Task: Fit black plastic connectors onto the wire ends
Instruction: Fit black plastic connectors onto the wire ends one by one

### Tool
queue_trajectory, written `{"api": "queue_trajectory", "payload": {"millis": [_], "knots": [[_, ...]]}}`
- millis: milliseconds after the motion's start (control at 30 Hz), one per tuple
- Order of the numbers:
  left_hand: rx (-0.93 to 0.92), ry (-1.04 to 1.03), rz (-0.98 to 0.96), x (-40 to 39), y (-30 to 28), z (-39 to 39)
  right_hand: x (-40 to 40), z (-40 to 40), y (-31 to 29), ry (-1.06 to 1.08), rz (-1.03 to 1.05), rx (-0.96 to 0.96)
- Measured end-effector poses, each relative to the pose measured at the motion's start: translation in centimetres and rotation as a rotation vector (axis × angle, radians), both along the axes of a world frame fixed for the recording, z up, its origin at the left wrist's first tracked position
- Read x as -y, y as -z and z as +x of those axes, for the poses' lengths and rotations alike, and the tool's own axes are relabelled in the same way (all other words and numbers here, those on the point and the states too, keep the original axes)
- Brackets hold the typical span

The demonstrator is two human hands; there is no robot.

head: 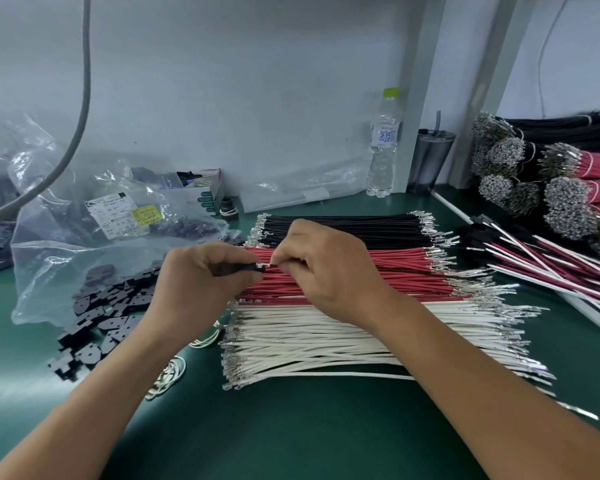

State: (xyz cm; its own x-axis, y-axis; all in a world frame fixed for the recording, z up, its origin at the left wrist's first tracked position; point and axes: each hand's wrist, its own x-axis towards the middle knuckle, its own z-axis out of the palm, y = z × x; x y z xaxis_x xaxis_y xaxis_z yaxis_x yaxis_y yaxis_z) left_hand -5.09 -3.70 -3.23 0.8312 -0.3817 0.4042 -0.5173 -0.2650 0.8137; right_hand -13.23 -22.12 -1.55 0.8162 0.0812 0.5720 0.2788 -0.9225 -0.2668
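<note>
Two bare forearms reach in over the green bench mat (pixel 326 427). The left hand (pixel 201 275) pinches a small black plastic connector (pixel 248 268); the right hand (pixel 326 268) pinches a wire end at its mouth, not yet clearly seated. Three flat stacks wait beneath: black wires (pixel 343 226), red wires (pixel 395 271), white wires (pixel 343 341), each too many to count. A loose heap of black connectors (pixel 97 313) remains, while finished assemblies (pixel 551 268) lie to the right, so much work seems left.

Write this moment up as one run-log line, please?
step: fitting connector | left hand: holds black connector | right hand: pinches wire end at connector | stock: black, red, white wires on green mat
</note>
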Motion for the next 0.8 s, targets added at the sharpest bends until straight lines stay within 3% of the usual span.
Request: {"api": "queue_trajectory", "payload": {"millis": [133, 300, 533, 800], "knots": [[-0.059, 0.099, -0.103, -0.2, -0.4, 0.0, 0.6, 0.3, 0.2, -0.054, 0.215, -0.05], [-0.048, 0.095, -0.096, -0.2, -0.1, 0.0, -0.3, 0.3, 0.6, -0.026, 0.122, 0.0], [-0.294, 0.14, -0.262, 0.1, -0.1, 0.1, 0.5, 0.1, -0.4, -0.03, 0.13, 0.017], [-0.264, 0.136, -0.244, -0.2, -0.2, 0.5, 1.1, -0.2, -0.8, -0.006, 0.154, 0.006]]}}
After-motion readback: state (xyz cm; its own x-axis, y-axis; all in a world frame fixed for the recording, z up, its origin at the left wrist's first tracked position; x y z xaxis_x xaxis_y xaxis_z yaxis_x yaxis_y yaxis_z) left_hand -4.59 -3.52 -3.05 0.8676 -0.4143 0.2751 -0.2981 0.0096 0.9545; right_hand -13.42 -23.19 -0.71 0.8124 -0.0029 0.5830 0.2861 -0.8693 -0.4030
